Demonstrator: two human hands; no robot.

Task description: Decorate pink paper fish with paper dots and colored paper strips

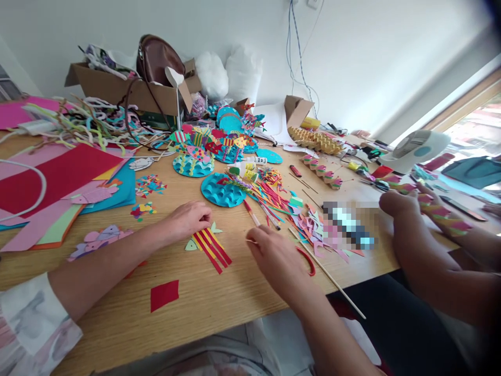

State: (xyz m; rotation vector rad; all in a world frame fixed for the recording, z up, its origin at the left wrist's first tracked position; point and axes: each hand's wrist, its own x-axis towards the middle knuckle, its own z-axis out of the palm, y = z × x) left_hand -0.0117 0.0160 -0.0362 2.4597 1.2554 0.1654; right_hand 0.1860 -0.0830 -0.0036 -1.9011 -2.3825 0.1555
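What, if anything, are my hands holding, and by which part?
Left hand: striped paper, by its upper end. Right hand: seemingly a thin pale strip; gripped part unclear.

It appeared to be a craft workshop, for a wooden surface point(203, 303) carried coloured paper sheets point(58, 183), cut scraps point(311, 224), glue bottles point(247, 168) and decorated blue discs point(219, 193).

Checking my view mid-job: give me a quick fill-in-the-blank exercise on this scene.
The left hand is at one end of paper strips coloured red and ____.
The four-sided paper piece lying apart, nearest the person, is ____.
The wooden stick juts past the front ____ of the table.

Missing words: yellow; red; edge.
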